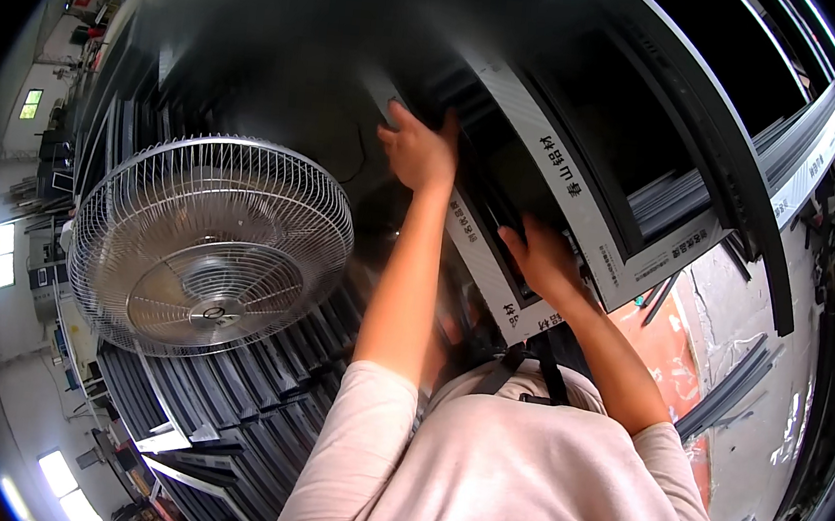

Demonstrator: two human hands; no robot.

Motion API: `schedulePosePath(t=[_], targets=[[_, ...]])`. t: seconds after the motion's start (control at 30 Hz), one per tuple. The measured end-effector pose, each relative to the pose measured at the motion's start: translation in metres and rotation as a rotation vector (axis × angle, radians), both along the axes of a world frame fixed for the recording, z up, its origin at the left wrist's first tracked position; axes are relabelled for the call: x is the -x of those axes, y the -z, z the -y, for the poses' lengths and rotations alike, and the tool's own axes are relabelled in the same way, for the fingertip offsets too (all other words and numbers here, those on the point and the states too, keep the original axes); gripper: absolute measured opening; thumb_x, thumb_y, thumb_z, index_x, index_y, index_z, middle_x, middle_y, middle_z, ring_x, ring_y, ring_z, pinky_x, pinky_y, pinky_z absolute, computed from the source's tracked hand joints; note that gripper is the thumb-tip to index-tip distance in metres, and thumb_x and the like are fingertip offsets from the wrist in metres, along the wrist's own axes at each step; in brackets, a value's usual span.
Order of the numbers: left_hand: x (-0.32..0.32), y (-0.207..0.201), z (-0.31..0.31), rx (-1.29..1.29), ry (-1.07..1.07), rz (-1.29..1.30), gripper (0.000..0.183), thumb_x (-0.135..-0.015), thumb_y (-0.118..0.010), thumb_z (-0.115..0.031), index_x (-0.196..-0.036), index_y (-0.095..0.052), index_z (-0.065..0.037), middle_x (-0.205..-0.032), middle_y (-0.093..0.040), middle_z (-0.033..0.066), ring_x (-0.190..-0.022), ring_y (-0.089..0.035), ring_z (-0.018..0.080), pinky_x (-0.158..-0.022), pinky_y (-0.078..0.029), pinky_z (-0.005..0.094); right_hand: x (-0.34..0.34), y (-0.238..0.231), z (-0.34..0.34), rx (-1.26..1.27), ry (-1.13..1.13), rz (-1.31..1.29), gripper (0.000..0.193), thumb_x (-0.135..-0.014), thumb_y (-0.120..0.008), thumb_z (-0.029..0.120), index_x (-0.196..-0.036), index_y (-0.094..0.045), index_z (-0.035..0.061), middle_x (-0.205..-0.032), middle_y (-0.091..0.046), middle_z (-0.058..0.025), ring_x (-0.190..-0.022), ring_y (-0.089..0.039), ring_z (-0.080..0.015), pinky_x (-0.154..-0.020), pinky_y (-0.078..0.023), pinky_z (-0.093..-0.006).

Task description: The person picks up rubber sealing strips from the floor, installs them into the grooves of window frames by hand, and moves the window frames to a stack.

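A dark metal window frame (478, 256) with printed white film on its faces stands in front of me, tilted in this view. My left hand (422, 150) is wrapped over its left bar, with the thumb and fingers on opposite sides. Lower down and to the right, my right hand (542, 255) grips the same frame near its near end. Some of its fingers are hidden behind the bar. Close against the right hand is another film-covered frame (557, 164), larger and with a wide opening.
A large wire-caged fan (212, 251) stands close on my left. Behind it lie stacked dark profiles (251, 425). More frames lean at the upper right. An orange sheet (655, 349) and loose dark strips (732, 386) lie on the pale floor at right.
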State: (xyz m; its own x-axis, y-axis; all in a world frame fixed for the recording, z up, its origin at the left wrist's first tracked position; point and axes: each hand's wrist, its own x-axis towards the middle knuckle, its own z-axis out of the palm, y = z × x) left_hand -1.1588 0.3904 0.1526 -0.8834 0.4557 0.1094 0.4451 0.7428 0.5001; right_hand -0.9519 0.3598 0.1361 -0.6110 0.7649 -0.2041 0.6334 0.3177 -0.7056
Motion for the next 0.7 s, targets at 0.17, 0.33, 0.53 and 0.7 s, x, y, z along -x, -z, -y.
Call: schedulePosePath(t=[0.17,0.33,0.53,0.7], targets=[[-0.001,-0.004,-0.003,-0.018,-0.031,0.023,0.085,-0.081,-0.069,-0.054,-0.139,-0.035,-0.004,-0.131,-0.040,0.0401,-0.115,-0.053,0.0490,-0.092,-0.050,0.0472,-0.002,0.007,-0.003,0.645,0.113,-0.239,0.040,-0.099,-0.053,0.040,-0.099,-0.056,-0.0002,-0.072,-0.059,-0.0120,-0.058,-0.056,-0.0196,-0.056,-0.049,-0.0369],[0.002,0.004,-0.001,-0.050,-0.025,-0.003,0.085,-0.081,-0.067,-0.056,-0.139,-0.036,-0.002,-0.129,-0.041,0.0411,-0.113,-0.053,0.0502,-0.091,-0.050,0.0467,0.004,-0.029,-0.006,0.333,0.093,0.085,0.037,-0.097,-0.055,0.038,-0.097,-0.058,0.0008,-0.073,-0.064,-0.0152,-0.067,-0.064,-0.0301,-0.064,-0.052,-0.0431],[0.006,0.015,0.001,-0.043,-0.008,-0.099,0.087,-0.082,-0.063,-0.063,-0.138,-0.037,-0.002,-0.126,-0.045,0.0374,-0.108,-0.055,0.0488,-0.090,-0.049,0.0460,0.003,0.000,-0.002,-0.643,-0.012,0.380,0.040,-0.095,-0.055,0.040,-0.098,-0.059,-0.0005,-0.088,-0.064,-0.0217,-0.084,-0.064,-0.0370,-0.079,-0.050,-0.0453],[0.001,0.006,0.001,-0.033,-0.011,-0.031,0.086,-0.081,-0.070,-0.053,-0.138,-0.037,0.001,-0.128,-0.043,0.0416,-0.113,-0.054,0.0496,-0.094,-0.048,0.0457,0.000,-0.007,-0.010,-0.052,-0.005,0.079,0.045,-0.096,-0.054,0.041,-0.104,-0.058,-0.0027,-0.099,-0.064,-0.0255,-0.094,-0.062,-0.0394,-0.086,-0.049,-0.0438]])
